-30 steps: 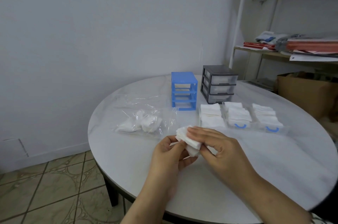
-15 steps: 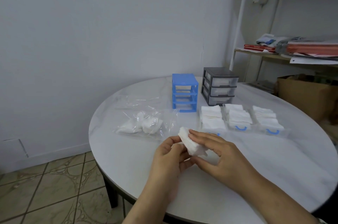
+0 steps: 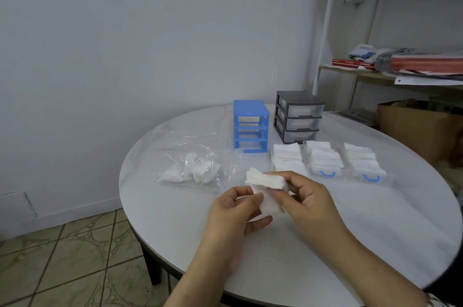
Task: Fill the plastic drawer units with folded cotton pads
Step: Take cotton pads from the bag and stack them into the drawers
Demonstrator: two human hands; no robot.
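Since a moment ago both hands, left [image 3: 235,211] and right [image 3: 308,196], have lifted the pinched cotton pad [image 3: 265,182] slightly (folded flatter) toward the blue drawer unit [image 3: 250,127].

Plain home room or storeroom: round white marble-look table [image 3: 325,244], beige patterned tile floor [image 3: 62,256], white metal shelf rack with papers [image 3: 350,76], brown cardboard box [image 3: 413,128].

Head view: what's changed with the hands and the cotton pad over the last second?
Both hands kept hold of the cotton pad and reworked it: the right hand, earlier laid over the pad, now pinches its right edge, while the left hand holds it from below. The pad has spread wider between them. The blue drawer unit, grey drawer unit, three filled drawers and plastic bag stayed put.
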